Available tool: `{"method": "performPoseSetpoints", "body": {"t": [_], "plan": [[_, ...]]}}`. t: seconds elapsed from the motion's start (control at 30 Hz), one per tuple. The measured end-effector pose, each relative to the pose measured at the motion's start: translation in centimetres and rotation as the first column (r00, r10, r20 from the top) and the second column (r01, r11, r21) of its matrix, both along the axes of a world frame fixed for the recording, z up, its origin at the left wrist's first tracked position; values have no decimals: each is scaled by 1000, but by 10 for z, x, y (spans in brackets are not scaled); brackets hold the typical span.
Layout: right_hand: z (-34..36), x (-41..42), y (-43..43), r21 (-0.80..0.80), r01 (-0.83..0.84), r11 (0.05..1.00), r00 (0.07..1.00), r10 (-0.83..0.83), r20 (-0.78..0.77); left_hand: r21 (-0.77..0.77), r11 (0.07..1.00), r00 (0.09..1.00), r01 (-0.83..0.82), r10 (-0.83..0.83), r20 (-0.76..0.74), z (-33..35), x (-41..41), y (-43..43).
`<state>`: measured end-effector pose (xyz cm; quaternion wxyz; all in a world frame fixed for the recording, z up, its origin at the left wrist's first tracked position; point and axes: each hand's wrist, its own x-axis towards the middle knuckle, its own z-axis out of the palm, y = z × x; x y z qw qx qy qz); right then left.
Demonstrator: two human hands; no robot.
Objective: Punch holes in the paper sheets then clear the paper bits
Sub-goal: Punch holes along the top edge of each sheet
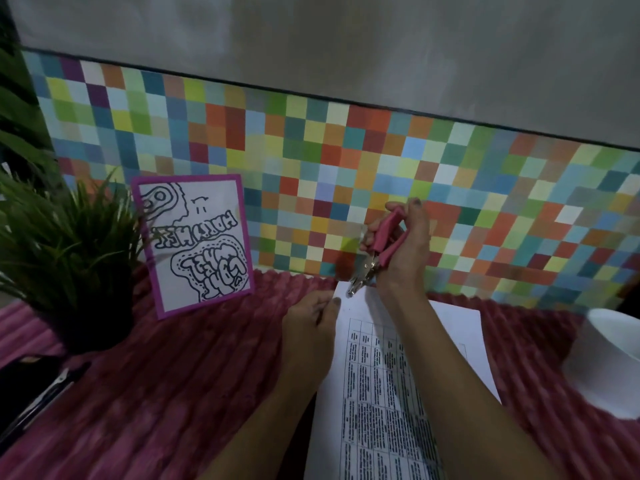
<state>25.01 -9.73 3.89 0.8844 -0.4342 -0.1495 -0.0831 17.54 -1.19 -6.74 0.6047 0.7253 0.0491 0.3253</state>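
Printed paper sheets (374, 393) with a table of text lie on a pink ribbed cloth (194, 375). My left hand (308, 327) pinches the sheets' left edge near the far corner. My right hand (398, 244) grips a hole punch (375, 252) with pink handles. Its metal jaws sit over the far left corner of the top sheet. No loose paper bits can be made out.
A white bowl (609, 362) stands at the right edge. A potted green plant (72, 261) and a purple-framed drawing (197, 244) lean at the left against a multicoloured checkered board (450, 188). A dark object with pens (31, 393) lies at the near left.
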Motion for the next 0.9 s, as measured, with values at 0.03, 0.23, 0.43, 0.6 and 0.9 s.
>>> {"method": "performPoseSetpoints", "body": {"t": [0.03,0.23,0.43,0.6,0.9], "plan": [[-1,0,1,2,-12,1000,1000,12,1,0,1000,1000,-8,8,-2,1,0,-1],[-4,1,1,11,-6,1000,1000,6,11,16,999,999,-49,49,9,5,-4,-2],[-4,-1,4,29,43,999,999,-44,8,-9,1000,999,-27,27,20,5,-5,-2],[-5,-1,5,50,116,992,993,-116,-8,-11,999,999,-41,41,9,8,-7,-5],[-2,-3,1,-57,-23,998,998,20,-58,-71,996,999,-53,52,-16,15,-13,-8]]}}
